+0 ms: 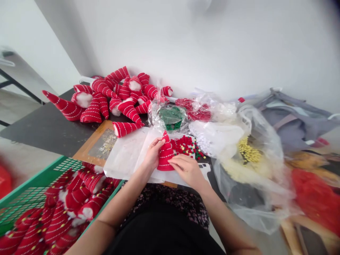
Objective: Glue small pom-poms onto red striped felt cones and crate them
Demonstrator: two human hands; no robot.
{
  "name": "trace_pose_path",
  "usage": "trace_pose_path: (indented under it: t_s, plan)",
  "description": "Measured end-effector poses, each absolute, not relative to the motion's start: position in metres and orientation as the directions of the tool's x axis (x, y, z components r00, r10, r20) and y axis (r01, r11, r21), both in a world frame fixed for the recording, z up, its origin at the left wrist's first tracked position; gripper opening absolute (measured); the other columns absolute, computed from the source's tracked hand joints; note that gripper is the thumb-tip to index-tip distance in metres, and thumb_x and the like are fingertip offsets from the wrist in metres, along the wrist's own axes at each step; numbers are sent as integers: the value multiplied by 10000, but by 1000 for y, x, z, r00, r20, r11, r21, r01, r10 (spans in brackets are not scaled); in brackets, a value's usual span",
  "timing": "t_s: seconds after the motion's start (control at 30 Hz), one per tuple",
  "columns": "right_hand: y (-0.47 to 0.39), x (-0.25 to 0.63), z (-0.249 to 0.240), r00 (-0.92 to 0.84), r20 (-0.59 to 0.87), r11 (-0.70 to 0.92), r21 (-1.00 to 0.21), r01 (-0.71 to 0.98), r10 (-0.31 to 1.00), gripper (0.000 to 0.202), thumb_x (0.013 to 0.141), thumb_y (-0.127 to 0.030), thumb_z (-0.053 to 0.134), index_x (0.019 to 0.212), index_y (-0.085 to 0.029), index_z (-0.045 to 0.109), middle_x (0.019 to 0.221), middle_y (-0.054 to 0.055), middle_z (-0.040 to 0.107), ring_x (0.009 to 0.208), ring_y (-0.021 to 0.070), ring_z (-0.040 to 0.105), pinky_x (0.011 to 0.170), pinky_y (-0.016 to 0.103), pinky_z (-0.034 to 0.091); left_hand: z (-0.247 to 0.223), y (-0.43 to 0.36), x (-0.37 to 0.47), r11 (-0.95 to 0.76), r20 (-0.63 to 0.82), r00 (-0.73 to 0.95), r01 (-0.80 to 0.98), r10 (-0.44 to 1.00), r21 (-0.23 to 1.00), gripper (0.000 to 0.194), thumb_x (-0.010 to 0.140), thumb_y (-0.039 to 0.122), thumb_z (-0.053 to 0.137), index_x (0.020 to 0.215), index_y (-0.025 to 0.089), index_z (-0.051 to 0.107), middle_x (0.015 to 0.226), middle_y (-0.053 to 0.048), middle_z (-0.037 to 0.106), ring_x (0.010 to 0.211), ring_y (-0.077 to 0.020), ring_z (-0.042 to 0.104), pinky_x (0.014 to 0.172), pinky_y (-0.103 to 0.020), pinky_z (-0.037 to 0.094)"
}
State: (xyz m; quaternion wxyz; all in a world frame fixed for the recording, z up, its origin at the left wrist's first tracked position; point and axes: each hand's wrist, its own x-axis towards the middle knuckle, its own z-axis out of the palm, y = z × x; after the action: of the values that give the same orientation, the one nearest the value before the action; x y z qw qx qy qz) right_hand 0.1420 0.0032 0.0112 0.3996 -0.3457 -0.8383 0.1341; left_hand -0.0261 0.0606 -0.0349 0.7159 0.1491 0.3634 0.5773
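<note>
Black top (162, 230) nearest; left hand (153, 153) holding red striped cone (165, 154), right hand (188, 170) pinched narrow beside it.

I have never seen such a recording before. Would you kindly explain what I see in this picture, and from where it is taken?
There is no machine: one camera, worn on a person's head, looks forward and down at two bare hands. The left hand holds a red knitted-looking cone with white dashed stripes. The right hand has its fingertips together at the cone's lower side; anything between them is too small to tell. On the dark table lie similar striped cones with white stuffing, and small red and green balls. More cones fill a green plastic basket at lower left.
</note>
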Motion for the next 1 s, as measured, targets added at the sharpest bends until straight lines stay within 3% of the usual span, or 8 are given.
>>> trace_pose_path:
  t_s: [0.17,0.27,0.37,0.43,0.53,0.73,1.0]
  plan:
    - [1,141,4,-484,575,750,-455,480,659,217,1059,-159,613,1010,-210,819,941,79,836,828,212,787,782,325,654,-35,61,-26,297,-362,68,-721,930,627,478,561,330,1014,865,210,665,757,31,742,643,-157,684,647,-264,517]
    - [7,154,2,-406,534,668,-536,516,742,195,1042,-183,642,1046,-236,830,984,69,847,859,210,797,809,317,650,-36,61,-28,288,-360,59,-726,931,625,466,571,332,1007,863,200,669,744,30,724,651,-152,679,650,-258,512]
    - [24,178,-2,-324,360,483,-603,635,875,170,979,-162,687,978,-239,839,958,58,850,836,219,801,771,314,633,-38,61,-32,289,-361,63,-733,930,616,440,589,318,998,864,191,679,751,27,719,663,-146,673,674,-262,524]
    - [40,196,-6,-325,184,371,-560,741,928,150,914,-132,727,883,-227,840,860,47,842,747,224,786,730,318,611,-38,62,-34,290,-360,67,-735,931,613,422,605,307,993,859,190,677,761,25,724,672,-146,674,692,-267,535]
    - [61,218,-9,-279,-8,239,-491,838,960,135,907,-164,744,943,-226,858,828,42,840,710,226,775,745,325,594,-37,61,-37,291,-362,68,-738,930,609,404,621,294,988,854,192,674,780,18,737,688,-158,689,711,-284,549]
    - [80,248,-6,-142,-49,113,-385,916,989,228,910,-77,649,950,-190,843,947,112,848,864,271,787,846,357,559,-32,61,-39,288,-371,64,-755,926,589,385,610,253,983,844,188,685,777,10,747,692,-168,702,726,-295,566]
    - [65,259,-13,-192,-151,123,-375,919,970,146,847,-78,717,866,-201,792,844,49,811,777,212,737,715,275,487,-34,62,-41,274,-367,52,-763,929,585,433,601,263,999,876,188,673,784,28,747,678,-140,700,731,-270,572]
